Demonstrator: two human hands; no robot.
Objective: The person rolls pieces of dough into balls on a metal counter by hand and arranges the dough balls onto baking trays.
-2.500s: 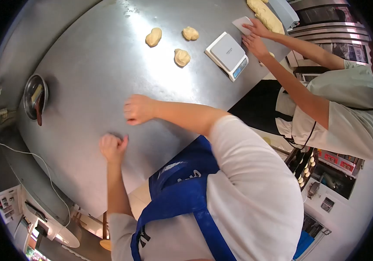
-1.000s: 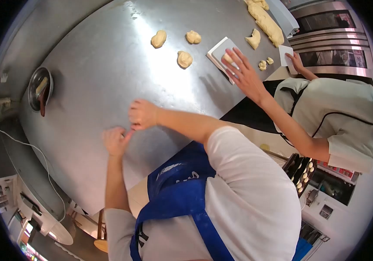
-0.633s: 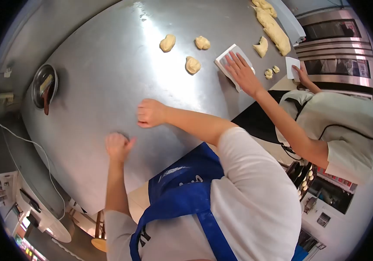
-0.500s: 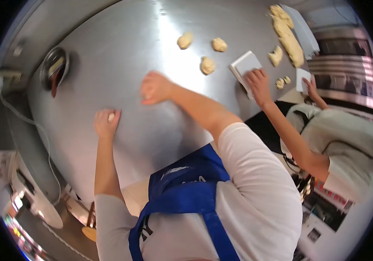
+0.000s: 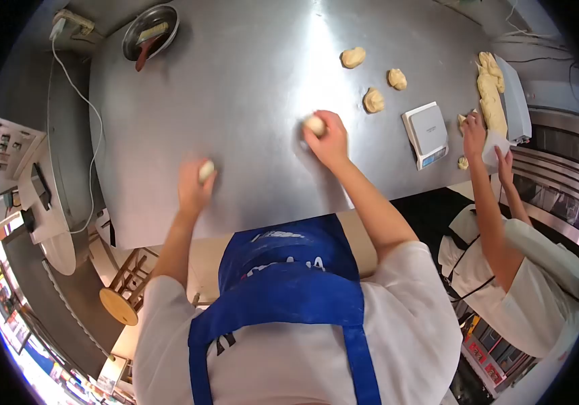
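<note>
My left hand is curled round a small pale dough ball over the steel table. Farther right, my right hand has its fingers round another small dough ball. Beyond it lie three dough lumps: one at the back, one to its right and one nearer. A white scale with a bare plate stands right of them.
At the right a co-worker's hands hold a white scraper beside a long piece of dough. A metal bowl with a brush sits at the back left. A wooden stool stands below the table's left front edge.
My hands have moved apart, and a dough ball now shows in each. The view has turned. The co-worker's hand has left the scale and is at the dough.
</note>
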